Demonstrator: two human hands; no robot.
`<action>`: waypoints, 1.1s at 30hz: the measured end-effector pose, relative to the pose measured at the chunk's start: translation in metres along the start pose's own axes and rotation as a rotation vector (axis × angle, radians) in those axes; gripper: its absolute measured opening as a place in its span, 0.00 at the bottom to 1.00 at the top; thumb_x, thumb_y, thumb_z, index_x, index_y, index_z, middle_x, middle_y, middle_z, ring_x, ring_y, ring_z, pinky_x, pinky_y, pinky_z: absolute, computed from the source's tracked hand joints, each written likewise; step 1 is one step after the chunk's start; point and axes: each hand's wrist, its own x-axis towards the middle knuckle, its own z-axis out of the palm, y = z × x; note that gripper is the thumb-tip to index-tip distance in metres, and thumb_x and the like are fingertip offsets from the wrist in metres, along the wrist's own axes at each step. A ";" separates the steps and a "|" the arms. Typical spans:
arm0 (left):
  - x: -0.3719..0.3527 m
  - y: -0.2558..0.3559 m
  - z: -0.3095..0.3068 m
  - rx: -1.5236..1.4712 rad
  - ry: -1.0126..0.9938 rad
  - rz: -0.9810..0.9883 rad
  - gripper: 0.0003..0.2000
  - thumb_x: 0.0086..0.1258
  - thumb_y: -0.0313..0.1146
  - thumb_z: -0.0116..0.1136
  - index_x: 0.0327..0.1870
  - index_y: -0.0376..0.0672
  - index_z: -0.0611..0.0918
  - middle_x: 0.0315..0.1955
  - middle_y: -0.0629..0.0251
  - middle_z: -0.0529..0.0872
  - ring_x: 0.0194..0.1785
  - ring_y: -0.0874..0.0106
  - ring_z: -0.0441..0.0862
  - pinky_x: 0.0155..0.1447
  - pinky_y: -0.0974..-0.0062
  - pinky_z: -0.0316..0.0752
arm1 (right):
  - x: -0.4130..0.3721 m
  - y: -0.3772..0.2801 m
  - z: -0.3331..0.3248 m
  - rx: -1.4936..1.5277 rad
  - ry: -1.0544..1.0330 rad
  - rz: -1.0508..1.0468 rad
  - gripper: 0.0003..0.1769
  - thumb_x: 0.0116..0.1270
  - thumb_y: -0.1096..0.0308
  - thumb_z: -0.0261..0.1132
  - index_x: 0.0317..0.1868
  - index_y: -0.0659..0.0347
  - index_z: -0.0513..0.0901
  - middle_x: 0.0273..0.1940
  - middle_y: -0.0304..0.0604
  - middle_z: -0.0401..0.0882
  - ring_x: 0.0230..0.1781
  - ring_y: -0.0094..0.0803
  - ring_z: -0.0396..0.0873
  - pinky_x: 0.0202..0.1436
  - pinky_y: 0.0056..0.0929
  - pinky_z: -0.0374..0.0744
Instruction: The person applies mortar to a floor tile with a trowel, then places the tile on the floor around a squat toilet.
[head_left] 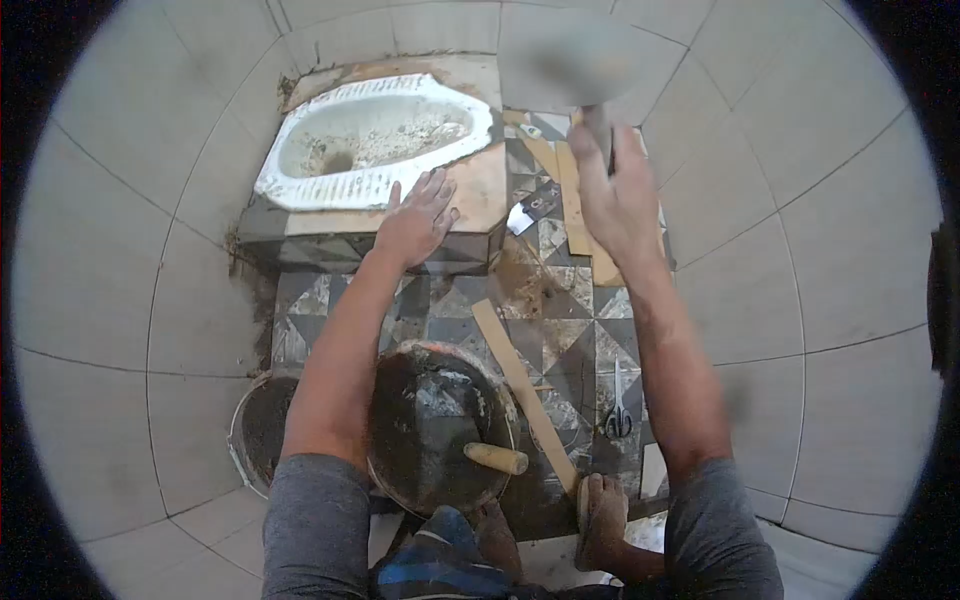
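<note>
My left hand (pixel 418 214) lies flat, fingers spread, on the tiled ledge (pixel 474 182) at the front right edge of the white squat toilet (pixel 452 153). Cement-like dirt is spattered inside the toilet's bowl. Raised at the right, my right hand (pixel 619 195) is closed round the handle of a mallet-like tool (pixel 585 72). Motion smears the tool's broad greyish head in front of the back wall, so I cannot tell its exact kind. Below that hand, tan strips (pixel 568 195) lie on the floor near a scraper-like tool (pixel 535 207) with a pale blade.
Near my feet stands a bucket (pixel 512 400) of dark wet mix, with a wooden handle (pixel 497 459) showing in it. A second bucket (pixel 262 425) is at its left. A long strip (pixel 525 395) and scissors (pixel 617 415) lie on the patterned floor. Tiled walls (pixel 740 190) close in the space.
</note>
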 end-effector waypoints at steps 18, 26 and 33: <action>0.000 0.003 -0.001 0.022 -0.009 -0.012 0.32 0.86 0.58 0.40 0.85 0.52 0.64 0.88 0.66 0.54 0.89 0.60 0.50 0.88 0.44 0.42 | -0.053 0.087 0.073 -0.144 -0.345 0.162 0.23 0.84 0.53 0.52 0.64 0.62 0.79 0.49 0.68 0.86 0.52 0.68 0.83 0.56 0.59 0.79; -0.002 0.003 -0.001 0.014 0.011 -0.028 0.31 0.86 0.57 0.40 0.84 0.52 0.67 0.87 0.66 0.56 0.89 0.61 0.51 0.88 0.43 0.43 | -0.060 0.098 0.077 -0.190 -0.344 0.133 0.22 0.83 0.54 0.53 0.64 0.59 0.80 0.49 0.68 0.85 0.52 0.67 0.83 0.56 0.57 0.79; -0.003 0.004 0.010 -0.093 0.106 -0.024 0.31 0.86 0.58 0.42 0.80 0.49 0.72 0.85 0.58 0.61 0.88 0.59 0.54 0.87 0.37 0.43 | -0.079 0.128 0.077 -0.061 -0.231 -0.087 0.23 0.85 0.57 0.52 0.66 0.64 0.81 0.58 0.58 0.84 0.61 0.53 0.80 0.68 0.45 0.75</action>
